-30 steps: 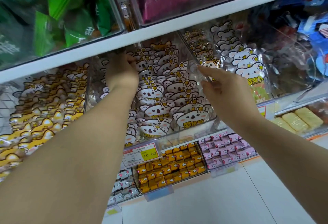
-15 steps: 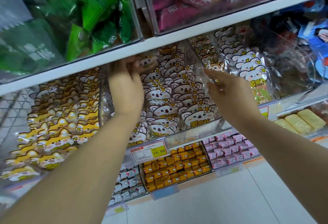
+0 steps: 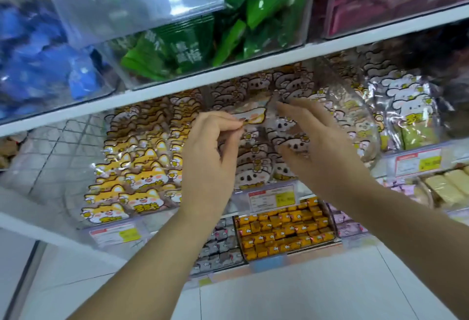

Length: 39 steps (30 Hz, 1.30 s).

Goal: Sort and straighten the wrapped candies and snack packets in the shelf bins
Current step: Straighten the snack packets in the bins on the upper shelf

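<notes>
Your left hand (image 3: 210, 157) pinches the edge of a fox-print packet (image 3: 253, 116) between thumb and fingertips, in front of the koala bin (image 3: 355, 121). Your right hand (image 3: 312, 142) is spread, grips nothing and steadies the koala packets (image 3: 256, 165) inside that bin. The pinched packet probably belongs with the fox-print stack (image 3: 142, 180), left of the koala bin.

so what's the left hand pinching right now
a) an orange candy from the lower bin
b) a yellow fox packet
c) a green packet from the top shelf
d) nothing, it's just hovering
b: the left hand has a thumb-and-fingertip grip on the edge of a yellow fox packet, held up in front of the koala packets.
</notes>
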Each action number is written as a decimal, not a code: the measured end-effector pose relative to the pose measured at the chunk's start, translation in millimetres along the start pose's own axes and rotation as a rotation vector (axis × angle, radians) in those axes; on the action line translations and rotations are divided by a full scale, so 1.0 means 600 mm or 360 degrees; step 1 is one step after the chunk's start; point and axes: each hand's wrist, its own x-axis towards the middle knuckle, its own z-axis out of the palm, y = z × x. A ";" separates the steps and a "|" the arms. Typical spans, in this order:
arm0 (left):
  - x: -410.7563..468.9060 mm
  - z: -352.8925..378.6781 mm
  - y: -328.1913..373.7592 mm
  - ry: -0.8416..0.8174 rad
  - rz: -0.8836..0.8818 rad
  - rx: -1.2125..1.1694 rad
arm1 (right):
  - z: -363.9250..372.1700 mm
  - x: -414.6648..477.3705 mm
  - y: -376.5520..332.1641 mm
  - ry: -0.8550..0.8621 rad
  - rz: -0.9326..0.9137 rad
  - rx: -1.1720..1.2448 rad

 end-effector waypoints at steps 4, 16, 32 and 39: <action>-0.017 -0.052 -0.030 -0.0008 -0.0020 -0.0023 | 0.044 0.006 -0.055 -0.0017 -0.0060 0.0215; -0.021 -0.084 -0.074 -0.0229 0.0071 0.0102 | 0.103 0.009 -0.082 0.0199 -0.0017 0.0194; 0.079 0.020 -0.038 -0.0338 -0.0462 -0.0084 | 0.020 0.039 -0.014 0.0443 0.0629 0.0588; 0.104 0.070 -0.014 -0.0440 -0.0369 0.0019 | -0.010 0.037 0.040 0.0408 0.0715 0.0632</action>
